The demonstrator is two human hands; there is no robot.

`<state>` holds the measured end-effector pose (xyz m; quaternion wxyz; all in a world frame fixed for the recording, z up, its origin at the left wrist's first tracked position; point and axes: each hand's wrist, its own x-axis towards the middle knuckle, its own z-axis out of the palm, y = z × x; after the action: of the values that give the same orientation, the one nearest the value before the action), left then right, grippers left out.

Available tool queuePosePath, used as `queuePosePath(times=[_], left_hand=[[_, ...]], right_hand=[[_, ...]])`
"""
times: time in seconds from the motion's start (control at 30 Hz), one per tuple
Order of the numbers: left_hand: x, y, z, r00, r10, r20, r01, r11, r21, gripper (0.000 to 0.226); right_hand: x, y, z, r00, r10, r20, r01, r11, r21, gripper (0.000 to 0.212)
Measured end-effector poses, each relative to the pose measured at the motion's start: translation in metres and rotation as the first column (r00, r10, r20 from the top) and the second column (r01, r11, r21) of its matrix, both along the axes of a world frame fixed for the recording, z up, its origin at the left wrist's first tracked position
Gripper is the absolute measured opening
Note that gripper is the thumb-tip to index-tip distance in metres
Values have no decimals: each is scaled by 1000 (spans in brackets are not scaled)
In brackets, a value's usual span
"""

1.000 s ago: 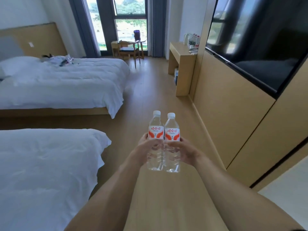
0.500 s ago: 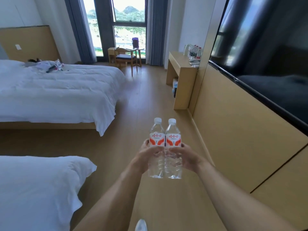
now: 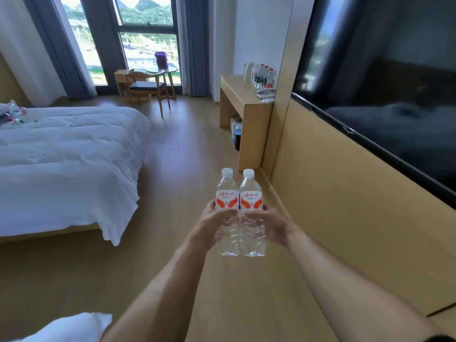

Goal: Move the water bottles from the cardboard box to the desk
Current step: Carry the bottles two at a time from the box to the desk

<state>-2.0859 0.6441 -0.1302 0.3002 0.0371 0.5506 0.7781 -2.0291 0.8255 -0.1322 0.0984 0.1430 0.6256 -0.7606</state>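
Clear water bottles [image 3: 238, 213] with white caps, orange-and-white labels; white bed [image 3: 66, 164]

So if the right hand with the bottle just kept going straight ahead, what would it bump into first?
Probably the light wooden desk by the wall. The right hand, gripping a clear plastic water bottle, points along bare wooden floor towards it, though depth is hard to judge.

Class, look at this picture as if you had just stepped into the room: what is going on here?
A person is carrying two water bottles upright, side by side and touching. The left hand grips the left bottle, and the right hand grips the right bottle. Ahead, by the wall, stands the wooden desk, which already holds a row of bottles. A white bed lies to the left. No cardboard box is in view.
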Motion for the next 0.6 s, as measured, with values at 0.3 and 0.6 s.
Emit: queuePosePath(times=[0.3,0.6], left_hand=[[-169,33,-9,999,35,-33,-37,998,-48,78],[-363,75,8,986,168,6,-167,980,-113,71]], right_hand=[[-182,38,-17,998,48,-36,-51,994,-93,33],[-396,81,-1,985,168,-32,-171,978,-120,54]])
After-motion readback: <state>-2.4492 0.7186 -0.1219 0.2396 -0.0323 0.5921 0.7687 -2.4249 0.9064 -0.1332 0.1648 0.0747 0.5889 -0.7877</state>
